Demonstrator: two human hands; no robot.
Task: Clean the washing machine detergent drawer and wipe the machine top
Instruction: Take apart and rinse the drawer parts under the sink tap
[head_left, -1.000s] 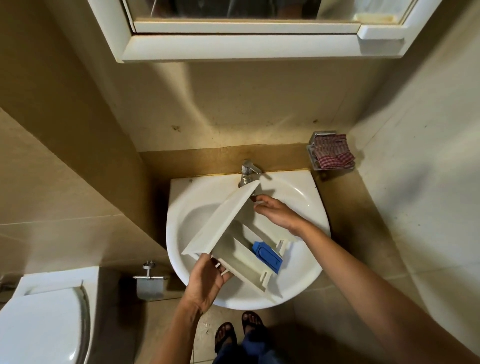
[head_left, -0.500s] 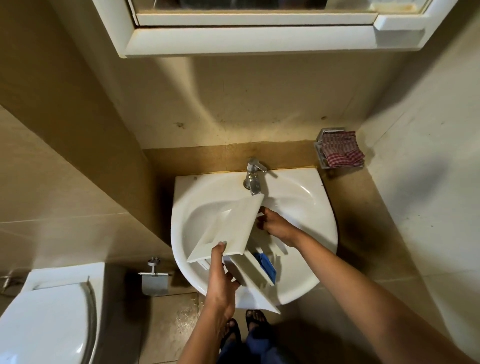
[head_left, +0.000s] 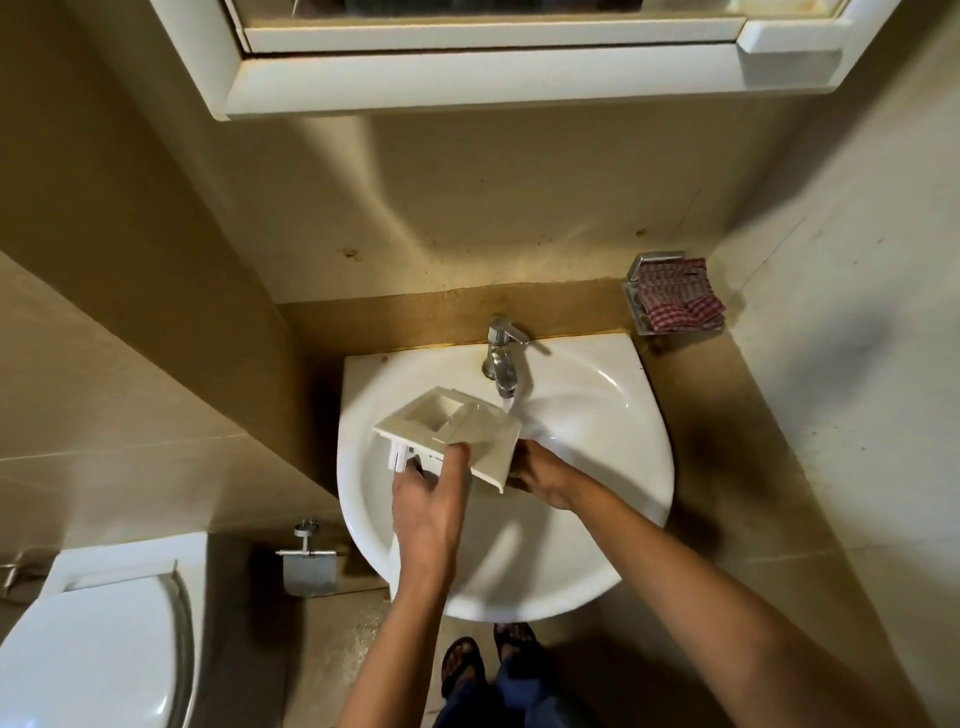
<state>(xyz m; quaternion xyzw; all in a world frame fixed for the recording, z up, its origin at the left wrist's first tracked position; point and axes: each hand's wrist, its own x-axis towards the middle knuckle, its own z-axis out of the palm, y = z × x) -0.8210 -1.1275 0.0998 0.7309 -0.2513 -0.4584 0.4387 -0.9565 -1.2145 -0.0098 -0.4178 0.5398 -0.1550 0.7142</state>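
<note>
The white detergent drawer (head_left: 447, 431) is held over the white sink (head_left: 597, 467), its front panel with the recessed handle turned up towards me. My left hand (head_left: 431, 504) grips it from below, thumb on the panel's near edge. At the drawer's right end my right hand (head_left: 540, 473) holds on, its fingers hidden behind the panel. The drawer's compartments and blue insert are hidden underneath. Water runs from the chrome tap (head_left: 501, 358) just past the drawer's far right corner.
A red checked cloth (head_left: 680, 301) lies in a metal wall holder right of the sink. A mirror cabinet (head_left: 498, 67) hangs overhead. A toilet (head_left: 88, 649) and a paper holder (head_left: 309, 566) stand at the lower left. My sandalled feet show below the basin.
The drawer has been tipped over, so its front panel now faces up and the blue insert is out of sight. Both hands shifted with it. Water now runs from the tap.
</note>
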